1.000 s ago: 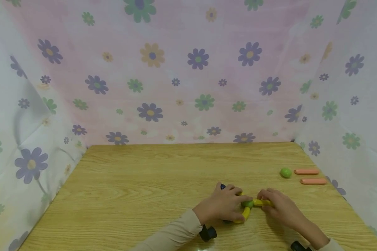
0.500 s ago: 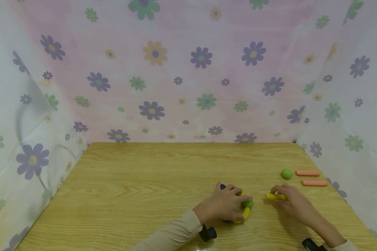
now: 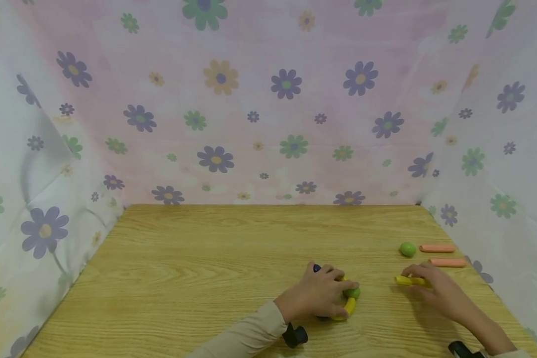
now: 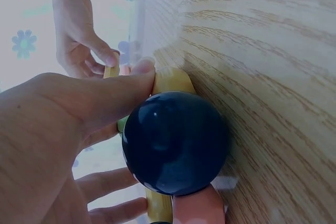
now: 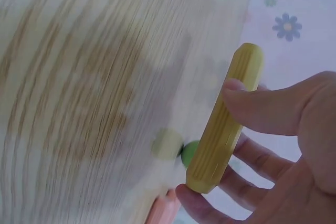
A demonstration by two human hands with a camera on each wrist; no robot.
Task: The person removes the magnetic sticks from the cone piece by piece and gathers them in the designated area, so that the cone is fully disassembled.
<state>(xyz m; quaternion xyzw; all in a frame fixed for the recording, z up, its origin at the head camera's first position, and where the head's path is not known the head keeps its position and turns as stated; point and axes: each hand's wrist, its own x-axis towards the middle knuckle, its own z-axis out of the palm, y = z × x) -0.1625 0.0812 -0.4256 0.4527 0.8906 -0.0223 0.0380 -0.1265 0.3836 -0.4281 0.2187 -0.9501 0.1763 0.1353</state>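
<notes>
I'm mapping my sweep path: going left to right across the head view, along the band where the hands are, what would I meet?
Left hand → green ball at its fingertips → yellow rod, its left end sticking out → right hand holding that rod.

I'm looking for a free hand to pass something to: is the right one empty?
No, in the right wrist view the right hand is pinching a yellow stick.

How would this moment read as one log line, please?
left hand: holds ball-and-stick cluster; right hand: pinches yellow stick above table; on table: green ball, two orange sticks
</notes>
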